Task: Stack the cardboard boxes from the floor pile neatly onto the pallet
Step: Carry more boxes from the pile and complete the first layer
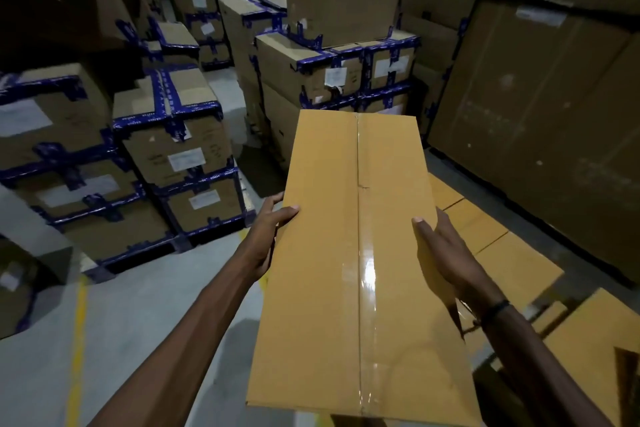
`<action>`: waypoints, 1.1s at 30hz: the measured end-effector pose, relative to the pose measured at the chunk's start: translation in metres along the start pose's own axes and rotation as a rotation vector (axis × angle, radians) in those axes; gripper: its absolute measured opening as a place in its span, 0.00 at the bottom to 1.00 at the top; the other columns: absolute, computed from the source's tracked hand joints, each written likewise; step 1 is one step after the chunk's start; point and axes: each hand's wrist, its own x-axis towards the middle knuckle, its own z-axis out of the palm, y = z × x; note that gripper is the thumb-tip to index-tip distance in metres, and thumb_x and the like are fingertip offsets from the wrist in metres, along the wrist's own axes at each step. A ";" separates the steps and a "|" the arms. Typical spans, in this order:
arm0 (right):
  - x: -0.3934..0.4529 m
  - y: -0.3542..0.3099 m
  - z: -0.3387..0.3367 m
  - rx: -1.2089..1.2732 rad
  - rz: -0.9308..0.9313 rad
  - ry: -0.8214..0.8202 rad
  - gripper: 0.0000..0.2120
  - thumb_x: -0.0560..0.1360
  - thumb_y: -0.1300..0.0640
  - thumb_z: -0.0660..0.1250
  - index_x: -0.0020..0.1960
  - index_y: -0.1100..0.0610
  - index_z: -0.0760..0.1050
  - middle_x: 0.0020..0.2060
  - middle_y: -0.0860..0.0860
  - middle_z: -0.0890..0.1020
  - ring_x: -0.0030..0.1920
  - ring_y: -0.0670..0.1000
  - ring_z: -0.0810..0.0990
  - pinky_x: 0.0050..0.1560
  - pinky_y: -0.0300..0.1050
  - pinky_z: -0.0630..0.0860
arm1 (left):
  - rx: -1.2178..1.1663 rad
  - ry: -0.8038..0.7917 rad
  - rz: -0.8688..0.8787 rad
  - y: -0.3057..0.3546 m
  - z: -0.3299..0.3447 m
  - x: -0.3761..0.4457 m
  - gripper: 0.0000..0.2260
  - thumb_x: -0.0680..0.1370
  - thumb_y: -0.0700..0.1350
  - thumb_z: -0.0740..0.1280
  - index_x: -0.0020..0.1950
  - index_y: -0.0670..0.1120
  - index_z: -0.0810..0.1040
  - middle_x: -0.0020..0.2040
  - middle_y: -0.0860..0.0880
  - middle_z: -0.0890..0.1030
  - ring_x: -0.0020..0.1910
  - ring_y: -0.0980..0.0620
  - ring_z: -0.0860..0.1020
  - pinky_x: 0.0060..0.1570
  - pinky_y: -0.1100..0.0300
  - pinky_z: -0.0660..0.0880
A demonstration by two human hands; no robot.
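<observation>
We hold a long tan cardboard box sealed with clear tape above the floor, left hand and right hand gripping its side edges, thumbs on top, more tan boxes lying right.
</observation>
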 end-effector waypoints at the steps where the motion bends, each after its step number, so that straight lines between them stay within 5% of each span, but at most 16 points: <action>1: 0.015 -0.007 0.006 -0.014 0.013 0.001 0.27 0.84 0.41 0.59 0.80 0.45 0.59 0.69 0.43 0.74 0.69 0.50 0.72 0.70 0.54 0.68 | 0.005 -0.016 0.003 0.006 -0.007 0.015 0.23 0.81 0.47 0.70 0.75 0.52 0.70 0.63 0.44 0.82 0.58 0.42 0.83 0.55 0.43 0.82; 5: 0.079 -0.022 0.038 -0.020 0.053 0.039 0.28 0.83 0.39 0.59 0.80 0.45 0.59 0.71 0.46 0.73 0.69 0.53 0.72 0.71 0.59 0.69 | 0.024 -0.090 0.016 0.028 -0.037 0.081 0.26 0.79 0.49 0.69 0.77 0.53 0.70 0.66 0.47 0.82 0.64 0.41 0.81 0.64 0.38 0.77; 9: 0.135 -0.036 0.085 0.007 0.050 0.071 0.26 0.85 0.42 0.58 0.80 0.48 0.58 0.67 0.42 0.70 0.67 0.48 0.69 0.66 0.51 0.65 | 0.060 -0.132 0.029 0.053 -0.073 0.155 0.21 0.83 0.46 0.64 0.77 0.52 0.71 0.63 0.48 0.83 0.60 0.43 0.83 0.57 0.45 0.80; 14: 0.192 -0.054 0.146 0.051 0.047 0.181 0.29 0.83 0.39 0.60 0.80 0.47 0.59 0.73 0.46 0.72 0.71 0.52 0.71 0.70 0.59 0.69 | 0.127 -0.216 0.046 0.087 -0.125 0.252 0.23 0.83 0.47 0.67 0.78 0.52 0.67 0.68 0.47 0.78 0.62 0.44 0.82 0.53 0.49 0.81; 20: 0.238 -0.077 0.207 0.114 0.079 0.319 0.27 0.83 0.40 0.61 0.78 0.49 0.63 0.67 0.43 0.76 0.66 0.47 0.75 0.63 0.48 0.72 | 0.216 -0.368 0.005 0.131 -0.162 0.345 0.15 0.83 0.46 0.67 0.69 0.50 0.72 0.65 0.45 0.79 0.58 0.45 0.82 0.48 0.51 0.79; 25: 0.249 -0.081 0.208 0.177 0.180 0.478 0.39 0.76 0.31 0.66 0.80 0.49 0.61 0.76 0.47 0.71 0.75 0.52 0.69 0.77 0.59 0.63 | 0.346 -0.576 -0.065 0.152 -0.146 0.392 0.28 0.74 0.62 0.72 0.72 0.55 0.73 0.69 0.51 0.78 0.67 0.47 0.78 0.66 0.35 0.73; 29: 0.250 -0.096 0.200 0.119 0.261 0.644 0.25 0.84 0.43 0.60 0.77 0.52 0.64 0.70 0.47 0.74 0.65 0.49 0.73 0.66 0.50 0.68 | 0.401 -0.770 -0.092 0.164 -0.111 0.413 0.11 0.84 0.53 0.63 0.67 0.59 0.71 0.57 0.67 0.78 0.53 0.71 0.77 0.59 0.50 0.74; 33: 0.250 -0.080 0.177 0.062 0.322 0.739 0.34 0.79 0.31 0.61 0.79 0.47 0.63 0.73 0.46 0.73 0.70 0.52 0.73 0.72 0.56 0.67 | 0.402 -0.927 -0.091 0.158 -0.073 0.439 0.18 0.84 0.53 0.64 0.74 0.57 0.73 0.65 0.60 0.81 0.63 0.62 0.79 0.68 0.43 0.74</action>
